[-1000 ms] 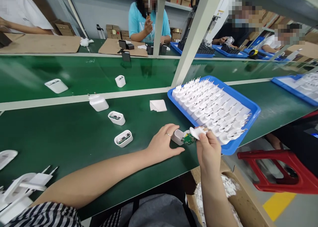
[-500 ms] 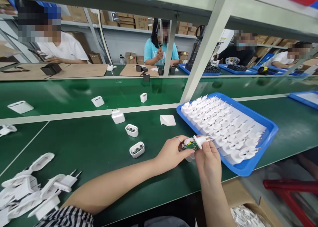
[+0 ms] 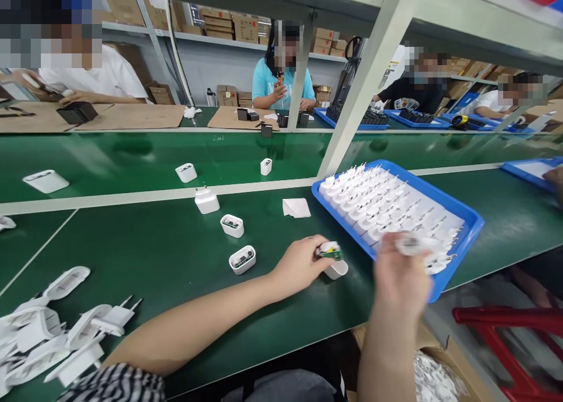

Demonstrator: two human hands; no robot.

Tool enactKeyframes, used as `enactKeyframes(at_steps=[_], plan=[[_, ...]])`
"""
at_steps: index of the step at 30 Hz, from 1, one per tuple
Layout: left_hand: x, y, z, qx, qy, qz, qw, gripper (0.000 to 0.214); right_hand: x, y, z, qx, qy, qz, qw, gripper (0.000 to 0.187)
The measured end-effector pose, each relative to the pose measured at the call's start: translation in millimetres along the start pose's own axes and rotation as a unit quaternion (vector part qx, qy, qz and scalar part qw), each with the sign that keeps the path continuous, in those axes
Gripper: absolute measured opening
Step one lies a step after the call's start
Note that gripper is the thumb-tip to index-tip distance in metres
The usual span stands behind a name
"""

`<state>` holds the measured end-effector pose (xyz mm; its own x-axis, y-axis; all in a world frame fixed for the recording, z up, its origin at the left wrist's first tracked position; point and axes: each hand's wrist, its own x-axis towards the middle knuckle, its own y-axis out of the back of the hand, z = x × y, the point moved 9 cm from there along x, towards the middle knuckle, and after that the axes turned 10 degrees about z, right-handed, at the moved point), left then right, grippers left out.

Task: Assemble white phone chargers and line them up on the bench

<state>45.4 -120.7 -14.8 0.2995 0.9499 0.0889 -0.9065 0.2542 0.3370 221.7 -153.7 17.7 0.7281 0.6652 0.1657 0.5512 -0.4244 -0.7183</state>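
My left hand (image 3: 301,264) is closed on a small green circuit board (image 3: 333,254) with white and yellow parts on it. Just under the board, by the fingers, is a white charger housing (image 3: 338,270); whether the hand grips it too is unclear. Smeared by motion, my right hand (image 3: 401,279) pinches a white plug cap (image 3: 411,244) over the near edge of the blue tray (image 3: 475,229). Rows of white plug pieces (image 3: 378,199) with metal pins fill much of that tray. Two open white housings with boards inside (image 3: 242,260) stand left of my left hand.
White plug covers (image 3: 57,337) lie piled at the lower left. A closed white charger (image 3: 206,201) and a folded white paper (image 3: 296,208) lie farther back. Several housings sit on the green strip behind. A slanted post (image 3: 356,85) rises behind the tray. Co-workers sit opposite.
My right hand has moved right, away from the left hand, carrying the plug cap off the circuit board. My left hand stays in place with the board.
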Motion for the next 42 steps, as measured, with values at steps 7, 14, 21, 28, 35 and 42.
enactKeyframes(at_steps=[7,14,21,28,35,42], plan=[[15.2,-10.7,-7.9,-0.247,0.044,-0.061,0.966,0.040,7.4,17.6,-7.6,-0.025,-0.123,0.039,0.991,0.018],[9.2,1.0,-17.2,-0.268,0.121,-0.014,0.956,0.022,-17.8,19.5,42.9,-0.118,-0.216,-0.012,0.969,0.023],[24.8,13.1,-18.5,-0.234,0.062,0.035,0.970,0.029,-18.4,20.0,44.3,-0.538,0.036,-0.149,0.829,0.026],[21.3,3.3,-24.5,-0.241,0.089,0.020,0.966,0.022,-54.9,6.7,32.6,-0.633,0.181,-0.213,0.722,0.035],[19.7,8.4,-29.8,-0.230,0.108,0.044,0.966,0.025,-63.7,5.5,77.8,-0.695,0.108,-0.286,0.650,0.036],[20.0,28.2,-20.0,0.002,-0.012,0.118,0.993,0.027,-45.6,-23.2,43.9,-0.720,0.091,-0.353,0.590,0.046]])
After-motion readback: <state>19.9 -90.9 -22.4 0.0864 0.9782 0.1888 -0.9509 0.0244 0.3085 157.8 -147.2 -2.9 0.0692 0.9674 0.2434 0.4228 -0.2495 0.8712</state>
